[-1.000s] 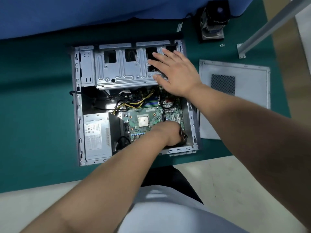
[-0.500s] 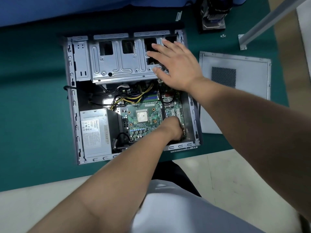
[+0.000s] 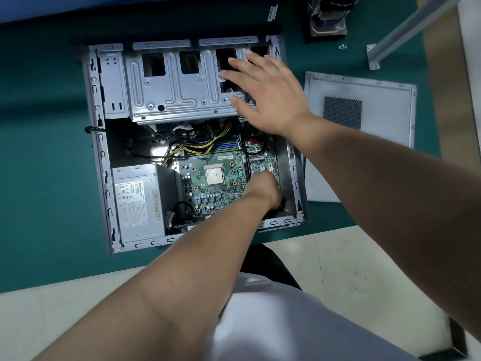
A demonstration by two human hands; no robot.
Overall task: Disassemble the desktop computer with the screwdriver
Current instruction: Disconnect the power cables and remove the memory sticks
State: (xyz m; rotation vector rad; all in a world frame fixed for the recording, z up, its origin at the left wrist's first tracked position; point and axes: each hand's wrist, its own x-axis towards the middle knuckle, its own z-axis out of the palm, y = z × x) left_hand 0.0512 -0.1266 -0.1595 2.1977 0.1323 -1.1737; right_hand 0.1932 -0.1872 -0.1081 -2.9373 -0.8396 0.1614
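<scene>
The open desktop case [image 3: 100, 152] lies flat on the green mat. Inside are the green motherboard [image 3: 221, 157] with its bare CPU [image 3: 214, 175], the grey power supply [image 3: 135, 199] and the metal drive cage [image 3: 171, 100]. My right hand [image 3: 268, 95] rests flat, fingers spread, on the right end of the drive cage. My left hand [image 3: 263, 188] reaches into the case's near right corner with its fingers curled round a dark handle, apparently the screwdriver [image 3: 284, 203]. The tool's tip is hidden under my hand.
The removed side panel [image 3: 377, 100] lies on the mat to the right of the case. A cooler with its fan [image 3: 328, 19] stands at the back, with loose screws [image 3: 343, 46] beside it. A slanted metal bar [image 3: 406, 29] crosses the far right corner.
The view has shifted slightly, so the case sits higher in the frame. Both hands keep their places on the drive cage and in the near right corner.
</scene>
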